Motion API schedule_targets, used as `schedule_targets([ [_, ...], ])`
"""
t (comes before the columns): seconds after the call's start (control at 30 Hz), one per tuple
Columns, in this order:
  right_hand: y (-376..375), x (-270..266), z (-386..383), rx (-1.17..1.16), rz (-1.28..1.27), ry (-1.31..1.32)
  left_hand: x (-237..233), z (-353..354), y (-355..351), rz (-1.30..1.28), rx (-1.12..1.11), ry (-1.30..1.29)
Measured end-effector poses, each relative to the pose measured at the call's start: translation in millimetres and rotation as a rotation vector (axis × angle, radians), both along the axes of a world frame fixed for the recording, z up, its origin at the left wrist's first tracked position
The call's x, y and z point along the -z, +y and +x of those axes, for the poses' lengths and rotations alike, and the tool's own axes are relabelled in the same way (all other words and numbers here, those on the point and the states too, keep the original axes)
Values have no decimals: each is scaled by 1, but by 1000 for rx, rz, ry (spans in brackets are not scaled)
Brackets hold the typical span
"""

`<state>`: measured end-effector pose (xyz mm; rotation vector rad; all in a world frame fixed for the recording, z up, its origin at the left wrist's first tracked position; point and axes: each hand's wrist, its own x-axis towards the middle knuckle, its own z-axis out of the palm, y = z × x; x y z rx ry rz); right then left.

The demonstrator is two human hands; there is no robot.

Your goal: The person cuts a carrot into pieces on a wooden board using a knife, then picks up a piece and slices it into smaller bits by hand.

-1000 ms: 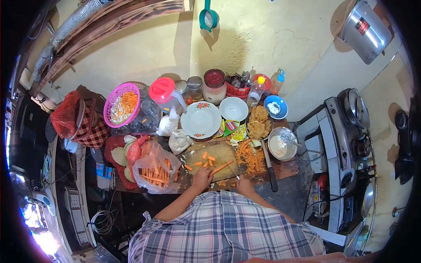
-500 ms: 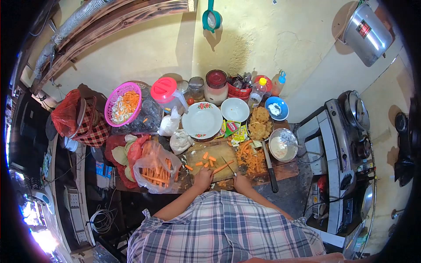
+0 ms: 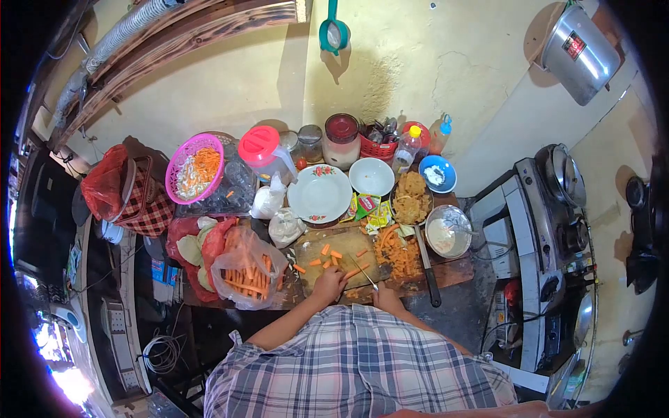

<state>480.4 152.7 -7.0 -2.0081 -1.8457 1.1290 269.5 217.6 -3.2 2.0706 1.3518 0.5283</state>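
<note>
My left hand [image 3: 329,285] is closed around a carrot [image 3: 353,272] on the wooden cutting board [image 3: 306,243]. In my right hand [image 3: 387,298] is the handle of a knife [image 3: 364,271], its blade slanting up and left across the carrot's far end. Several cut carrot pieces [image 3: 327,250] lie on the board above my left hand, and a small piece [image 3: 361,253] rests beside the blade. Left of the board, a clear plastic bag [image 3: 245,272] holds whole carrots. To the right is a pile of chopped orange bits [image 3: 398,256].
A second, black-handled knife [image 3: 433,289] lies right of the pile, near a bowl of white batter [image 3: 448,233]. Behind stand a floral plate [image 3: 320,195], a white bowl [image 3: 371,177], a plate of fried food [image 3: 412,198] and a pink basket [image 3: 194,167]. A stove [image 3: 550,209] is at right.
The carrot under the knife looks shorter, and a small piece now lies beyond the blade. The blade has tipped slightly, and my left hand has shifted a little to the right.
</note>
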Motion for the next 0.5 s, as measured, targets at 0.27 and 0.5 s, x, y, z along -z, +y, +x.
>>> schedule_targets([
  [0.27,-2,-1,3,31,-57,-51,0,2,0,-6,18,-11],
  [0.5,4,-16,-2,13,-109,-39,4,2,4,15,33,13],
])
